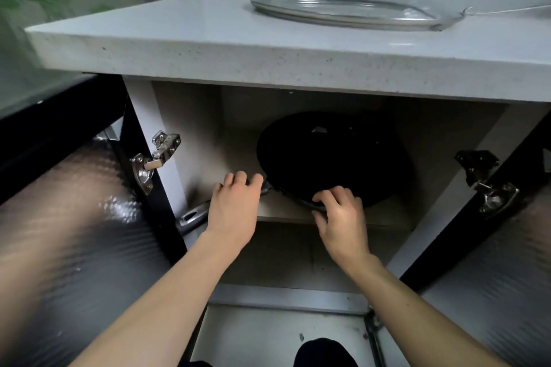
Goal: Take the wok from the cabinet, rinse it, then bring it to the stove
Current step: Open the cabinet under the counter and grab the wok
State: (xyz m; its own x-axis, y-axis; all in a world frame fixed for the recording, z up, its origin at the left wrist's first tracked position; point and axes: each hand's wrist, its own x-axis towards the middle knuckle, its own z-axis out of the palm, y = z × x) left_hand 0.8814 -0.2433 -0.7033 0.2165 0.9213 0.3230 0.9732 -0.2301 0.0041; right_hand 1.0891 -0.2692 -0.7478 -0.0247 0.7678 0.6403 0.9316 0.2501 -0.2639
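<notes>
A black wok (334, 155) rests on the shelf inside the open cabinet (190, 134) under the counter. Its long handle (193, 214) runs down to the left and ends in a metal tip. My left hand (235, 205) is curled over the handle where it meets the wok's rim. My right hand (340, 214) grips the small loop handle at the wok's front rim, fingers bent around it. The back of the wok is lost in shadow.
Both cabinet doors stand wide open, the left door (74, 202) and the right door (507, 247), with metal hinges showing. A glass lid with a black knob (354, 6) lies on the white countertop (208, 48) above. A lower shelf space lies beneath the wok's shelf.
</notes>
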